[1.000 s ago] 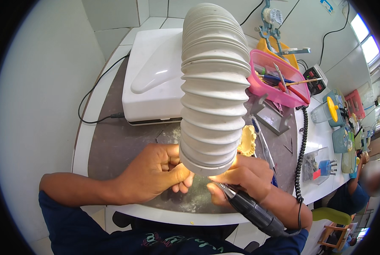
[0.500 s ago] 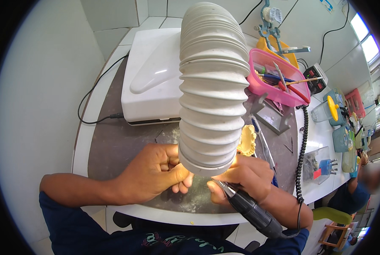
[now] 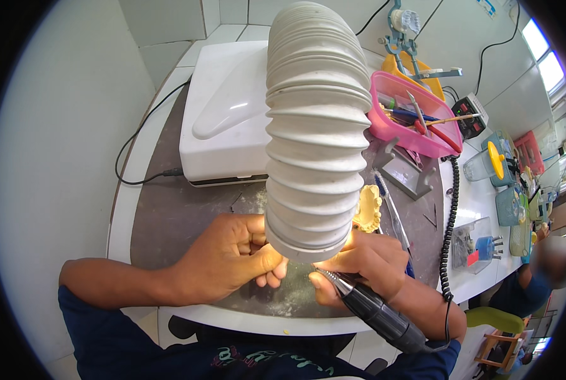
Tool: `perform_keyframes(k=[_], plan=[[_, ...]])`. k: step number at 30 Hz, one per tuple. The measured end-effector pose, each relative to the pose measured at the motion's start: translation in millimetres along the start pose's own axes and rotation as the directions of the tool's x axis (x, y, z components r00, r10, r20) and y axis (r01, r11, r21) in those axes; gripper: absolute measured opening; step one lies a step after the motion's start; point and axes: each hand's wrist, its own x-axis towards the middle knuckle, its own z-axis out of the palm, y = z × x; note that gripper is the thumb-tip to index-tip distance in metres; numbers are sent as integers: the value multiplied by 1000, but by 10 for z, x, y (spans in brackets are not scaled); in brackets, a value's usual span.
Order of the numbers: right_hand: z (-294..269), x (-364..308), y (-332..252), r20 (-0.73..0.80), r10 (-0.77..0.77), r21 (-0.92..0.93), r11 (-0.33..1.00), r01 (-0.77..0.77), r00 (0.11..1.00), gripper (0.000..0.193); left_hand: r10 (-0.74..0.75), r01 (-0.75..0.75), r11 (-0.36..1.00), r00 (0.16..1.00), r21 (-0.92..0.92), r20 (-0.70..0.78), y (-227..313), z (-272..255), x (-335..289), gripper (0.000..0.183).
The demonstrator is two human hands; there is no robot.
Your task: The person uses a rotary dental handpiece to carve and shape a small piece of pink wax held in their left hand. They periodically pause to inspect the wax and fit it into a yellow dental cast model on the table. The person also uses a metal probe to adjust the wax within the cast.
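Note:
My right hand (image 3: pixel 368 265) wraps round a black rotary handpiece (image 3: pixel 378 316), its metal nose pointing up and left toward the gap between my hands. Closed with thumb and fingers pinched, my left hand (image 3: pixel 235 259) sits just left of the mouth of a white ribbed suction hose (image 3: pixel 316 145). Whatever the left fingers hold is hidden by the fingers and the hose. A yellowish dental cast (image 3: pixel 368 209) lies beyond my right hand, partly behind the hose. Pale dust is scattered on the dark bench mat (image 3: pixel 169 221) below and around my hands.
A white box-shaped machine (image 3: pixel 226 120) stands at the back left. To the right are a pink basket (image 3: pixel 416 142) of tools, a grey handpiece stand (image 3: pixel 405 171), a coiled black cord (image 3: pixel 451 228) and a clear box (image 3: pixel 472 247). Another person (image 3: pixel 524 285) sits at the far right.
Both hands hold nearly the same pose. The handpiece has shifted very slightly to the right and down at its rear end.

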Motion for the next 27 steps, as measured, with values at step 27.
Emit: perform_keyframes(k=[27], plan=[[7, 14, -1, -49, 6, 32, 999, -5, 999, 21, 26, -26, 1000, 1000, -10, 5, -22, 5, -5, 15]])
